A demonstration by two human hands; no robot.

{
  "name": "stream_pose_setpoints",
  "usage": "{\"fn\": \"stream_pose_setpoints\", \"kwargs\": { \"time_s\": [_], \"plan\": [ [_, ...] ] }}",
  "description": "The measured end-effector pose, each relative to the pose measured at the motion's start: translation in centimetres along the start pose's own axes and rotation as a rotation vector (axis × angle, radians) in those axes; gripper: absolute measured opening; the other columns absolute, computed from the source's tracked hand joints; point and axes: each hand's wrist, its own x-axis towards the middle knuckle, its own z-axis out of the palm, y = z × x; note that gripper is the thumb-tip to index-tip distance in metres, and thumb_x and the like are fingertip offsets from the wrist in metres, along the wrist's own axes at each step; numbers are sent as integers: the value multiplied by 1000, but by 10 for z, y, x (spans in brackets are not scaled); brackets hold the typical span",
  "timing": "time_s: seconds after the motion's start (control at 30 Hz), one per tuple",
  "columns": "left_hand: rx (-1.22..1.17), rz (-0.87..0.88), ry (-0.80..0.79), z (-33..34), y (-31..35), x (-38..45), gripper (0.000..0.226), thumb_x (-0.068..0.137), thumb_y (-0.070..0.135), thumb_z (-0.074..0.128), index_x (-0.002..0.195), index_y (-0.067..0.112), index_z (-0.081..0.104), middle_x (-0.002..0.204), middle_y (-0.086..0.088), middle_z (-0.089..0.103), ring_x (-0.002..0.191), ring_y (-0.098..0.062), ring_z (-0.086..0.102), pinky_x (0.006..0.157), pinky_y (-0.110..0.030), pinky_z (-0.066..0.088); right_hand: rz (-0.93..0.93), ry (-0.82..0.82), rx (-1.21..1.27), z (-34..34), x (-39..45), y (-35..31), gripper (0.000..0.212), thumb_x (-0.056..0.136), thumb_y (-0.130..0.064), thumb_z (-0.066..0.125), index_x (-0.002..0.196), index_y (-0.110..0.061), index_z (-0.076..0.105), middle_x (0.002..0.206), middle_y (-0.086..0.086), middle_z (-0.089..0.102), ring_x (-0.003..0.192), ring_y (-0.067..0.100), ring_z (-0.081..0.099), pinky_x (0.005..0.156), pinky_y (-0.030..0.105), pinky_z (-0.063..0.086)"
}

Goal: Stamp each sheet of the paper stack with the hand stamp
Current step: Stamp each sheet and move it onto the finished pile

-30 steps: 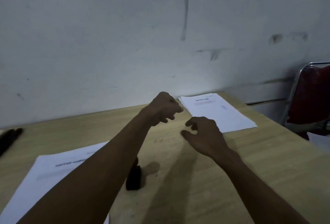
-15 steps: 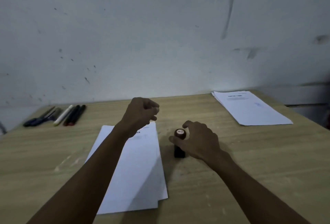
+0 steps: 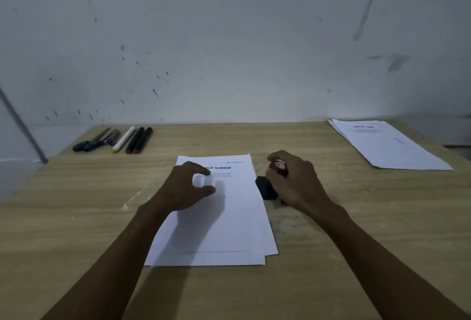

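Hand stamp [image 3: 274, 179], a dark block body with a rounded red-brown knob, stands just off the right edge of the white printed paper stack [image 3: 224, 217] at mid-bench.

Our right hand [image 3: 293, 182] is closed around the knob; our left hand [image 3: 187, 187] hovers with fingers spread and empty over the top sheet's heading. We should press the left palm flat to pin the sheets, then bring the stamp down square. Its long axis runs roughly upright, knob tilted slightly towards the bench's [image 3: 76, 205] far edge.
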Motion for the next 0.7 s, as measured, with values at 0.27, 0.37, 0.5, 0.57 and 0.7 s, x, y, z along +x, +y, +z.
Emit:
{"fn": "stream_pose_setpoints", "kwargs": {
  "time_s": [0.27,0.37,0.5,0.57,0.7],
  "plan": [
    [224,65,-172,18,-18,-20,96,53,85,45,134,33,50,149,4,39,136,-18,33,113,-35,25,-18,-128,-38,38,3,-25,15,82,-34,55,85,-25,43,73,-5,61,62,15,59,53,31,41],
    [287,78,-133,24,-23,-19,84,66,80,51,135,32,48,145,2,42,131,-23,38,109,-45,30,-30,-122,-147,45,8,-30,16,82,-29,56,90,-22,44,78,-2,60,68,18,57,58,34,44],
    [294,71,-93,31,-27,-20,78,72,78,50,137,33,46,148,1,37,137,-26,32,112,-47,25,-74,-165,-270,49,13,-33,14,80,-24,55,87,-22,43,72,-4,57,65,18,54,54,32,40],
    [287,70,-64,34,-28,-22,77,74,77,49,137,34,44,153,0,32,142,-26,24,115,-46,20,-108,-194,-314,51,13,-34,13,79,-23,54,86,-23,42,70,-4,56,63,18,53,52,30,35],
    [270,68,-48,38,-32,-24,77,72,79,45,137,37,43,156,2,27,145,-25,18,115,-43,14,-147,-218,-396,61,14,-37,12,80,-24,52,86,-25,41,70,-5,56,63,18,51,53,29,33]
  ]
}}
